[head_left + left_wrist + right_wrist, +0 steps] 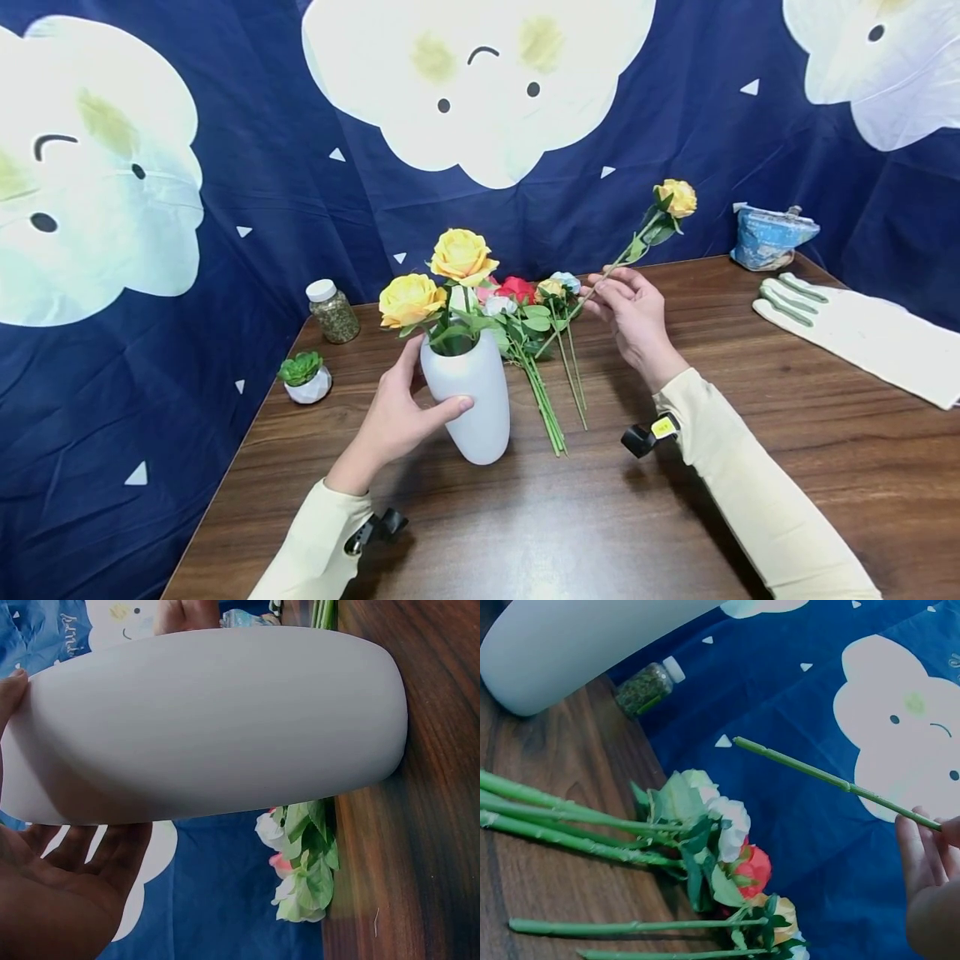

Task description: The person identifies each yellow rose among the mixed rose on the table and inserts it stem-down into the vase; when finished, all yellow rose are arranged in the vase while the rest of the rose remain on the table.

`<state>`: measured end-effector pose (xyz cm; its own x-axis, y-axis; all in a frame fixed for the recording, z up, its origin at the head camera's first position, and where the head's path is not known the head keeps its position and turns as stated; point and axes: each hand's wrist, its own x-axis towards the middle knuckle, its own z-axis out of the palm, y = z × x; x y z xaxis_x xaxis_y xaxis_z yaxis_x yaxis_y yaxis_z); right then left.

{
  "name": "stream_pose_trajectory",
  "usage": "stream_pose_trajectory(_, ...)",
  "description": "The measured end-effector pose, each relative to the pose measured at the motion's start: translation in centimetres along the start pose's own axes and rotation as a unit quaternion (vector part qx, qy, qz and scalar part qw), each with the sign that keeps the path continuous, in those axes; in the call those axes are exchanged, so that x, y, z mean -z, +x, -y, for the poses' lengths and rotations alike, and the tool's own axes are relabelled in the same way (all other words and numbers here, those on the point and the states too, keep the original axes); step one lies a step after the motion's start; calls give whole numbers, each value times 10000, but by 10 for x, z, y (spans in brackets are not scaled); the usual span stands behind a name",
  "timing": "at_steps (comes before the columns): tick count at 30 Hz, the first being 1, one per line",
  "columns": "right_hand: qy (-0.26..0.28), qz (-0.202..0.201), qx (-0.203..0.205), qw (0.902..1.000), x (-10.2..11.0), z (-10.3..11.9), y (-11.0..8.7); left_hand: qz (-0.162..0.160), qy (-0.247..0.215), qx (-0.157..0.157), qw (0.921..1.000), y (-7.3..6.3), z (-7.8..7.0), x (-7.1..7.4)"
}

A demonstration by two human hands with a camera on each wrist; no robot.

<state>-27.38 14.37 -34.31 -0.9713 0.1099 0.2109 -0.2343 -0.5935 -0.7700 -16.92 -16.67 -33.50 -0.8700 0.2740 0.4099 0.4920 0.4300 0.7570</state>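
Note:
A white vase (480,408) stands on the table with two yellow roses (411,301) in its mouth. My left hand (401,408) grips the vase around its side, thumb in front and fingers behind. In the left wrist view the vase (225,727) fills most of the picture. My right hand (633,321) pinches the stem of another yellow rose (677,198), bloom up and to the right. The cut end of that stem (795,763) points free in the right wrist view. Behind the vase lies a bunch of flowers (536,321) in red, white, pink, yellow and blue.
At the left stand a jar of dried herbs (334,317) with a white lid and a small potted succulent (306,379). A blue bag (772,237) sits at the back right, near a white glove (862,329). A dark blue cloud-print curtain (262,167) hangs behind the table.

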Motion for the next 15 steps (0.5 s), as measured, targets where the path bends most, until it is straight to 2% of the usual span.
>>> stream_pose_trajectory(4,7,-30,126,9999,-5,5,-2,-5,-2,25,10000,-1,1,0)
stream_pose_trajectory(15,224,215,634,9975,-19,23,-10,0,-28,38,10000,0,0,0)
